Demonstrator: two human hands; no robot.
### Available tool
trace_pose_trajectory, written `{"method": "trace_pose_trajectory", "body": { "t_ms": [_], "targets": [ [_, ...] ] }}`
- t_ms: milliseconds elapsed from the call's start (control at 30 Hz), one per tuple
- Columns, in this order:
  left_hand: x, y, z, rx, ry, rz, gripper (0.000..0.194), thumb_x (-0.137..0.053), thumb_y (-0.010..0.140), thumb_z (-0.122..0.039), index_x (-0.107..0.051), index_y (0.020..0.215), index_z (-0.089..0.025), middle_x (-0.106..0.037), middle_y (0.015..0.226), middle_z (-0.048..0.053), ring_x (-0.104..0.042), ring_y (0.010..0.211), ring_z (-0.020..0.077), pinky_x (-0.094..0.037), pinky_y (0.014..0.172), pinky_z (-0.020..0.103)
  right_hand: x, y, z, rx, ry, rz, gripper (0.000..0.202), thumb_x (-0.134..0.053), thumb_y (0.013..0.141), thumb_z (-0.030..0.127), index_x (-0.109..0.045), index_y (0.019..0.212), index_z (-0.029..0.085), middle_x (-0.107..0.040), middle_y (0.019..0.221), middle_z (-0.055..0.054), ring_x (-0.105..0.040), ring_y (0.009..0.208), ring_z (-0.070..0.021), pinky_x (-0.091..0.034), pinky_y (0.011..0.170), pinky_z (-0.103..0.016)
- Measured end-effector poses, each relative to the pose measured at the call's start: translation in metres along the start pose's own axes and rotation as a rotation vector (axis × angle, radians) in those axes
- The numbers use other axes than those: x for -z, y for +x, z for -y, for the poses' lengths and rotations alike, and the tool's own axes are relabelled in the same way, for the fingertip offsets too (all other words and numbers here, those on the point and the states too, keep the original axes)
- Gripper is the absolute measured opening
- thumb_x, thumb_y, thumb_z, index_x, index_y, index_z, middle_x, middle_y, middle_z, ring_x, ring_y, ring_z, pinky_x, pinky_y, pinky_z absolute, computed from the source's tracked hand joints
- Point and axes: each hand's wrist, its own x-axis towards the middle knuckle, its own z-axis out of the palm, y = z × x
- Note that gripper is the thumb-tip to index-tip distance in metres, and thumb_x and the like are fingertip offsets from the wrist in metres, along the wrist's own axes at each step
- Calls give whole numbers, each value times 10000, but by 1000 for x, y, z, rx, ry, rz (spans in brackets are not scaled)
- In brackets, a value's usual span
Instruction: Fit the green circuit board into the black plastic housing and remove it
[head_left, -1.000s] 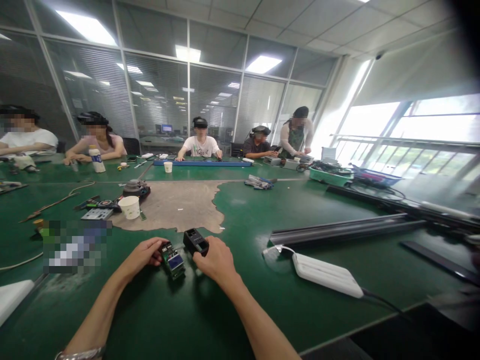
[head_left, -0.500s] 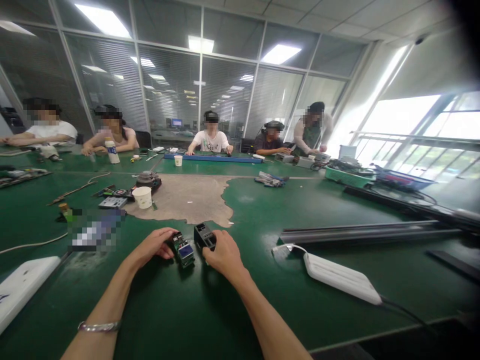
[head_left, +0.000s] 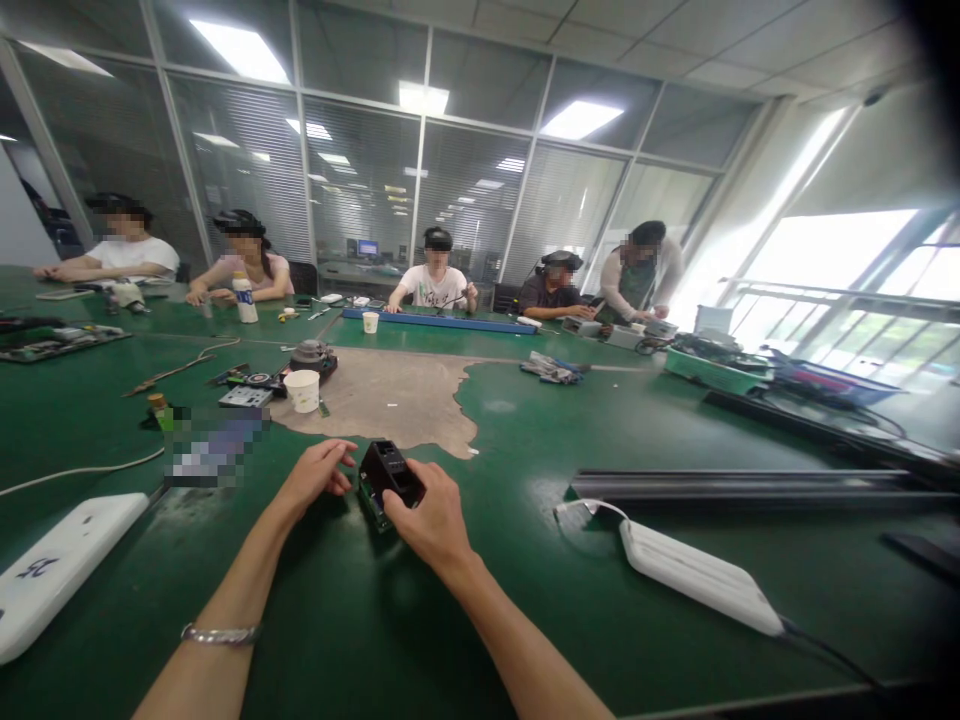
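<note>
right hand (head_left: 433,512) pinched a black housing (head_left: 389,466) over a circuit board (head_left: 369,503) | left hand (head_left: 318,482), loosely half-curled, held nothing | squaring edges before pressing seemed wise

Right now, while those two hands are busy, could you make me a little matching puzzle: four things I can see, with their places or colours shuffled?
Things
1. Black casing
2. Circuit board
3. Bracelet
4. Nearer paper cup

Places and colours
A. Silver, around the left forearm
B. White, by the brown patch
C. Partly hidden by the black casing
D. Held by the right hand

Right pairs: 1-D, 2-C, 3-A, 4-B.
</note>
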Motion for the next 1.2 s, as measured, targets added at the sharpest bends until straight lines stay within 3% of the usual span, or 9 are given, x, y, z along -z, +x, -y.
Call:
{"method": "trace_pose_trajectory", "body": {
  "t_ms": [133, 267, 467, 667, 800, 1033, 1200],
  "targets": [
    [10, 8, 3, -86, 35, -238, 406, -522, 792, -467, -623, 1017, -145, -641, 821, 46, -590, 491, 103, -467, 416, 214, -7, 0, 1, 12, -35, 30, 177, -594, 765, 326, -614, 873, 188, -559, 759, -22, -511, 733, -172, -396, 677, -269],
    [15, 12, 9, -132, 108, -319, 402, -526, 773, -464, -654, 998, -156, -660, 804, 51, -599, 579, 132, -489, 466, 228, -10, -2, 6, 23, -81, 35, 254, -585, 780, 375, -604, 943, 182, -561, 830, -43, -519, 774, -180, -409, 715, -282],
    [12, 15, 14, -149, 180, -265, 436, -533, 773, -490, -673, 992, -140, -690, 867, 89, -634, 747, 195, -517, 595, 274, -9, -5, 14, 80, -135, 49, 313, -576, 782, 367, -570, 1038, 188, -548, 899, -57, -512, 877, -204, -413, 785, -303],
    [-1, 9, 5, -1, -91, 26, 558, -518, 782, -580, -626, 1089, -126, -687, 989, 134, -650, 842, 219, -517, 696, 326, -8, -5, 13, 94, -150, 36, 270, -571, 783, 344, -570, 1010, 197, -539, 885, -49, -507, 863, -198, -410, 768, -298],
    [-8, 4, 0, 30, -26, 135, 592, -487, 782, -630, -640, 1045, -122, -691, 875, 111, -647, 790, 222, -503, 653, 311, -5, -4, 13, 88, -133, 61, 246, -578, 792, 370, -574, 967, 198, -532, 855, -40, -506, 821, -188, -409, 735, -287],
    [-9, 2, -1, 22, 71, 131, 607, -437, 809, -627, -639, 1080, -124, -660, 763, 81, -629, 697, 204, -496, 557, 286, -2, -9, 12, 67, -152, 119, 250, -610, 772, 348, -577, 980, 213, -529, 892, -42, -511, 848, -198, -417, 747, -297],
    [-4, 5, -3, -117, 185, -102, 559, -461, 793, -617, -674, 1011, -148, -671, 819, 73, -573, 602, 149, -391, 418, 203, -5, -15, 9, 19, -128, 120, 528, -644, 748, 431, -504, 1203, 201, -540, 994, -77, -518, 914, -232, -434, 793, -344]
  ]
}}
